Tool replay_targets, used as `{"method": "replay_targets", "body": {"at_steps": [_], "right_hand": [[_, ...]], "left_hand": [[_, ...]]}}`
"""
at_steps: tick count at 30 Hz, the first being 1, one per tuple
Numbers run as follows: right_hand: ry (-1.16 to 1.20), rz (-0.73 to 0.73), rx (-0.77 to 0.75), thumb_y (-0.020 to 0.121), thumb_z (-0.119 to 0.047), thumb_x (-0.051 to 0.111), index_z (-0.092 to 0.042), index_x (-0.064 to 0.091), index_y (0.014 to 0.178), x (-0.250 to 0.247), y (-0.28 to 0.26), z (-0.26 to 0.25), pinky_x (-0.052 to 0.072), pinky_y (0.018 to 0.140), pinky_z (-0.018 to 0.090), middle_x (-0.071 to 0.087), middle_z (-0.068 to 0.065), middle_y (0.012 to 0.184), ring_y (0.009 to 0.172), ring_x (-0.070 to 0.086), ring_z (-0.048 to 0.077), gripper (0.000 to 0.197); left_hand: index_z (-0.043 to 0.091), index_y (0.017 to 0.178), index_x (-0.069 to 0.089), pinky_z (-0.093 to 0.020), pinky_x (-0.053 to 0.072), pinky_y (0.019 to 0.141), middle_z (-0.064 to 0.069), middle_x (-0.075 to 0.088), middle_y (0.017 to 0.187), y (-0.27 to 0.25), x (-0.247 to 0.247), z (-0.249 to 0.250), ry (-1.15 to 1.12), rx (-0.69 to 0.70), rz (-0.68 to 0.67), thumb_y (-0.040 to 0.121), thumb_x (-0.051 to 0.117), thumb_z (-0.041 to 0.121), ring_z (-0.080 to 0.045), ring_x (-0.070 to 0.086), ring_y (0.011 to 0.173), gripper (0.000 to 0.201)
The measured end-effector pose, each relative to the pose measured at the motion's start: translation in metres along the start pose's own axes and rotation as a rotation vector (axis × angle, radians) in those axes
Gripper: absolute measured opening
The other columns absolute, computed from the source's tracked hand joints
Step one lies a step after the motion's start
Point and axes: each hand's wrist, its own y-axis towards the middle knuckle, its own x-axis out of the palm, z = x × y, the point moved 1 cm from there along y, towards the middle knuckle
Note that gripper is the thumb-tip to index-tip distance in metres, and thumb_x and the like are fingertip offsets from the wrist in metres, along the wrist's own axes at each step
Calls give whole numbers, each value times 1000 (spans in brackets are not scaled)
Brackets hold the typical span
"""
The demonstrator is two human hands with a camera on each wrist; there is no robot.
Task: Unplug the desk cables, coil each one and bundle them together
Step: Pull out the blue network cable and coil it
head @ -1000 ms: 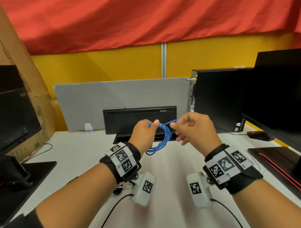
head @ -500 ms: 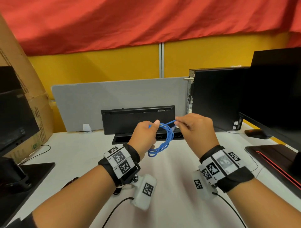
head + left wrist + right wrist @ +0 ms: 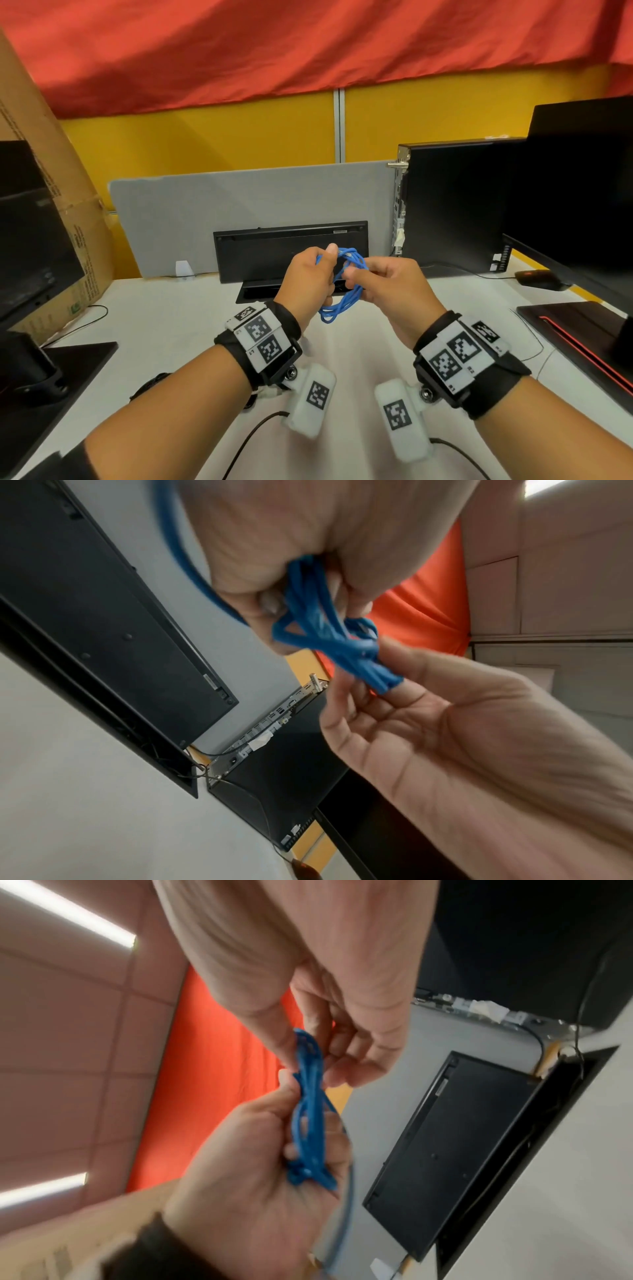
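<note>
White desk surface runs back to a grey divider panel, with a yellow wall and a red cloth above it. Left edge: a cardboard box and a dark monitor. Right edge: a black computer tower and a second monitor. Bare desk lies between both forearms and the near edge. A black hinged cable tray stands open at the centre rear.

Both hands are raised above the desk in front of the tray. The left hand grips a blue cable, coiled into several loops; the right hand pinches the same coil.

Head view: the loops hang below the hands. Left wrist view: the strands cross at the right fingertips. Right wrist view: the strands lie across the left palm, with ceiling lights beyond.
</note>
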Motion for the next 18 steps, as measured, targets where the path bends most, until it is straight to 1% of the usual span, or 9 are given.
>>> {"method": "replay_targets", "body": {"at_steps": [2,4,8,10,12,13,14,16,18], "right_hand": [[44,-15,42,90,-4,62,3,71,90,-1,1,0,55,68,26,67,11,78,72,63,18,12],[128,-84,109,92,-2,58,-1,71,87,-4,2,-2,51,65,24,64,8,77,71,60,16,14],[221,-263,184,96,-4,49,-11,67,84,-8,2,-6,44,75,30,64,-3,71,72,58,13,23],[315,-349,204,96,-2,46,-8,65,92,-11,2,-7,47,76,30,62,2,77,74,60,13,21],[488,-455,202,91,2,47,-1,62,98,-12,2,-11,52,76,31,62,8,85,78,64,16,17],[561,-503,195,87,3,49,1,61,97,-13,1,-12,54,77,31,63,9,86,81,65,19,15],[576,-520,189,83,5,51,0,60,90,-12,1,-11,55,78,32,63,10,85,82,66,22,12],[350,-417,140,80,5,60,-4,54,71,-10,4,-8,56,78,36,63,12,76,79,65,27,14],[-116,-206,-21,81,-10,74,2,52,68,-10,8,-3,55,75,36,62,17,73,69,60,29,28]], "left_hand": [[10,87,54,-25,39,48,1,40,59,2,0,-2,37,20,-21,102,41,37,-10,37,47,33],[11,89,56,-23,40,47,1,43,59,3,-1,-3,88,76,-38,102,41,34,-9,39,48,30],[16,87,57,-20,41,45,5,46,57,6,-4,-2,135,151,-81,102,42,32,-4,42,44,26],[18,84,56,-21,44,48,2,50,62,6,-4,-1,141,166,-108,102,42,32,-8,47,51,26],[17,83,56,-28,50,57,-4,54,68,5,-3,1,115,162,-128,102,43,32,-17,53,62,28],[16,83,57,-32,51,59,-4,55,69,4,-2,1,88,150,-142,102,43,33,-18,54,63,28],[16,83,57,-29,49,57,-2,55,66,4,-1,2,70,139,-154,102,43,33,-15,54,61,29],[14,84,58,-21,43,49,7,52,58,4,0,0,61,125,-155,101,44,33,-5,48,48,29],[12,84,56,-19,38,44,12,48,51,4,2,-3,40,97,-131,101,46,33,-1,41,41,29]]}}
